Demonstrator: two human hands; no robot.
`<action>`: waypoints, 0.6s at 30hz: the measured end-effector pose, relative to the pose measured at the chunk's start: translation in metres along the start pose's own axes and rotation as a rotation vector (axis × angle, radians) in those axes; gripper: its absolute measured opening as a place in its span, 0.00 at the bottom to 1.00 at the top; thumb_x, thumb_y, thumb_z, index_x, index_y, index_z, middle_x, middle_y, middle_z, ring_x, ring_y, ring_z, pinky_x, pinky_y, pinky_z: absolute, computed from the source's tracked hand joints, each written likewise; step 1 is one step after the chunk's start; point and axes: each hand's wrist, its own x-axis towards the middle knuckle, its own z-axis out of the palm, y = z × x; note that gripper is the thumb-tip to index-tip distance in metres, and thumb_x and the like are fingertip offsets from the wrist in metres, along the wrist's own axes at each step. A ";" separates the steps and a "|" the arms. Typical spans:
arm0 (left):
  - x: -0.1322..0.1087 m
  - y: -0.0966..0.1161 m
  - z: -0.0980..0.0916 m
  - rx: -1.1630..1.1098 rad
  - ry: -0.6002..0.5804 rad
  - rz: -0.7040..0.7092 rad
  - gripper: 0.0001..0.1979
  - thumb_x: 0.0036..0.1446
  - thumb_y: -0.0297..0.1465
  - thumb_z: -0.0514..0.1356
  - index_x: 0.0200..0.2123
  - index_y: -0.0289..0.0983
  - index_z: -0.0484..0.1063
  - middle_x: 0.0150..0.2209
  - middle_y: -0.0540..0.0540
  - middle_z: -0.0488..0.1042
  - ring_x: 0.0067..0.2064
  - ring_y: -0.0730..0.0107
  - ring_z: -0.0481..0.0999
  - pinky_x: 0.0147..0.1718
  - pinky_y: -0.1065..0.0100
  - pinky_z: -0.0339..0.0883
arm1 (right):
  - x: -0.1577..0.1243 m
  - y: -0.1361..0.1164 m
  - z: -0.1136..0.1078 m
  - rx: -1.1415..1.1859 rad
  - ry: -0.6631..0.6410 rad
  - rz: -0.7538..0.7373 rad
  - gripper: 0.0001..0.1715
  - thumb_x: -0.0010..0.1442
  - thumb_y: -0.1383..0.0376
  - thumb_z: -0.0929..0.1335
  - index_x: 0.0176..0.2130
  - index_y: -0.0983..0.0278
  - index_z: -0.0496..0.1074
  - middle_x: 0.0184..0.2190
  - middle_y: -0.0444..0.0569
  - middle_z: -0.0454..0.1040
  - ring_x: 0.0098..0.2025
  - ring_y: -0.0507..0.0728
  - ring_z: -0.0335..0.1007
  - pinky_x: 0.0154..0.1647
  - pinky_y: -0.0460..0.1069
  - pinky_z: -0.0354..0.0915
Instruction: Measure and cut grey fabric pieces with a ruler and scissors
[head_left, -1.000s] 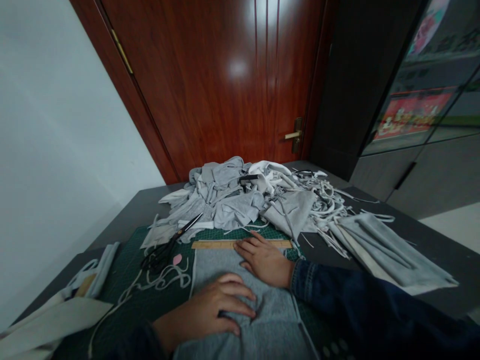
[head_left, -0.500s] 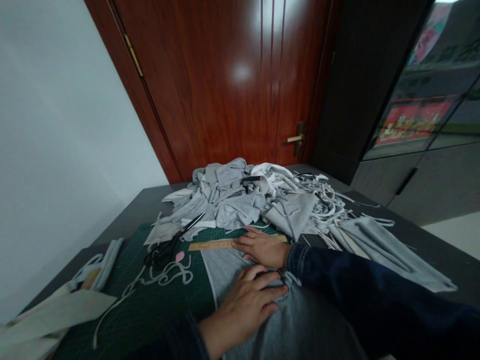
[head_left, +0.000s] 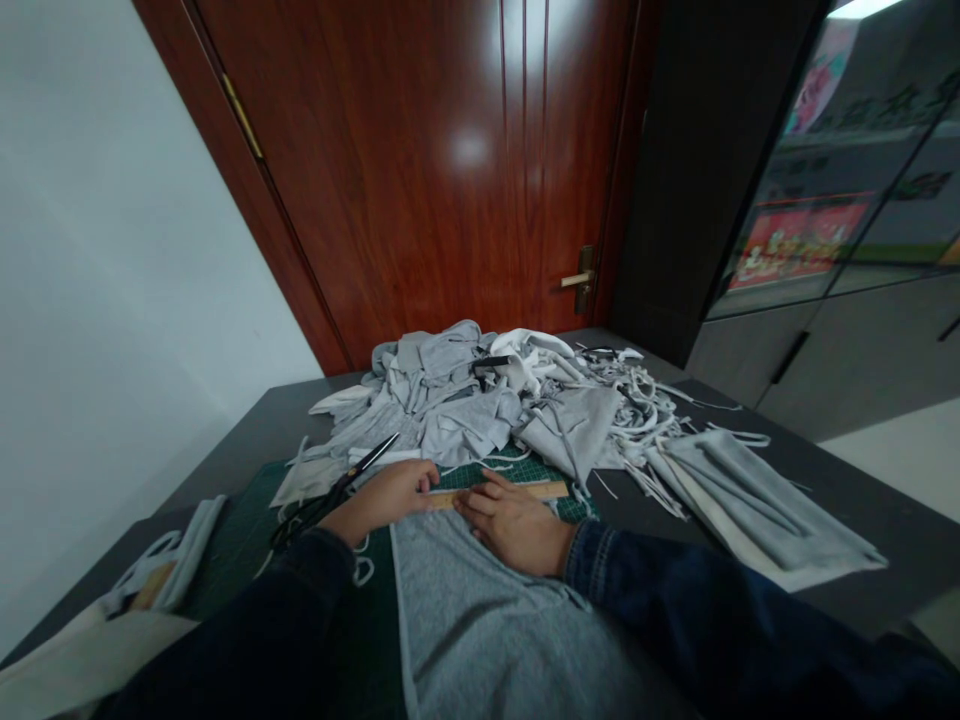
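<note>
A wooden ruler [head_left: 547,489] lies across the upper edge of a grey knit cloth [head_left: 480,640], over a green cutting mat [head_left: 247,520]. My left hand [head_left: 391,493] is at the ruler's left end, its fingers curled and pinching there; the fingertips are partly hidden. My right hand [head_left: 517,522] lies flat with fingers stretched out, pressing on the ruler and the cloth. Black-handled scissors [head_left: 360,468] rest on the mat beyond my left wrist, their handles partly covered by my sleeve.
A heap of grey and white fabric scraps [head_left: 450,390] fills the table's back. Thin cut strips [head_left: 637,400] tangle at its right. Folded grey cloth [head_left: 765,500] lies on the right, pale cloth pieces [head_left: 97,650] on the left. A wooden door [head_left: 420,180] stands behind.
My left hand has moved from the cloth up and forward to the ruler's left end. The cloth below now lies smoother. My right hand stays on the ruler; the view has shifted slightly.
</note>
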 end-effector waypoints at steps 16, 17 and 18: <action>-0.002 0.012 0.002 0.100 -0.060 -0.030 0.08 0.44 0.28 0.64 0.31 0.41 0.71 0.38 0.48 0.75 0.43 0.60 0.74 0.39 0.67 0.61 | -0.006 -0.007 -0.002 -0.086 0.015 -0.050 0.24 0.75 0.66 0.61 0.66 0.67 0.67 0.62 0.54 0.73 0.61 0.61 0.67 0.75 0.62 0.50; -0.004 0.014 0.002 0.102 -0.059 -0.038 0.08 0.45 0.27 0.64 0.31 0.41 0.71 0.37 0.48 0.74 0.43 0.60 0.74 0.39 0.67 0.61 | -0.006 -0.009 -0.003 -0.083 0.014 -0.045 0.23 0.74 0.66 0.61 0.65 0.66 0.67 0.62 0.54 0.73 0.61 0.61 0.67 0.75 0.62 0.50; -0.006 0.016 0.001 0.102 -0.060 -0.048 0.08 0.46 0.26 0.63 0.31 0.41 0.70 0.37 0.48 0.74 0.42 0.60 0.74 0.38 0.67 0.60 | -0.007 -0.009 -0.003 -0.079 0.016 -0.039 0.23 0.74 0.67 0.61 0.65 0.65 0.68 0.62 0.54 0.73 0.61 0.61 0.67 0.75 0.62 0.50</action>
